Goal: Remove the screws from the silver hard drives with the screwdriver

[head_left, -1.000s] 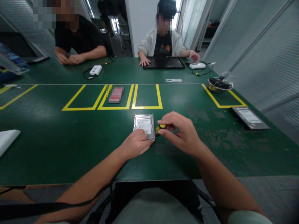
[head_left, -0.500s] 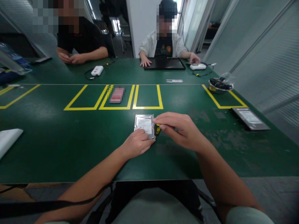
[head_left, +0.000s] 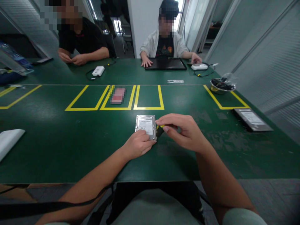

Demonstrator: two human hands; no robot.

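A silver hard drive [head_left: 146,122] with a white label lies before me on the green table. My left hand [head_left: 138,143] is closed over its near left part, fingers curled, covering the lower corner. Beside the drive's right edge, my right hand [head_left: 180,129] pinches a small black-and-yellow object [head_left: 160,130] between thumb and fingers. That object is close against the drive's side; its exact kind is too small and partly hidden to make out.
Yellow tape [head_left: 148,108] marks boxes on the table. A second drive-like unit [head_left: 253,119] and a metal bowl [head_left: 222,86] of dark items sit right. A white object [head_left: 10,140] is left. Two people sit opposite, one touching a black panel [head_left: 166,63].
The black-and-yellow object has tilted in my right hand, its yellow part swinging right. My left hand keeps its place on the hard drive. The whole view has shifted slightly.
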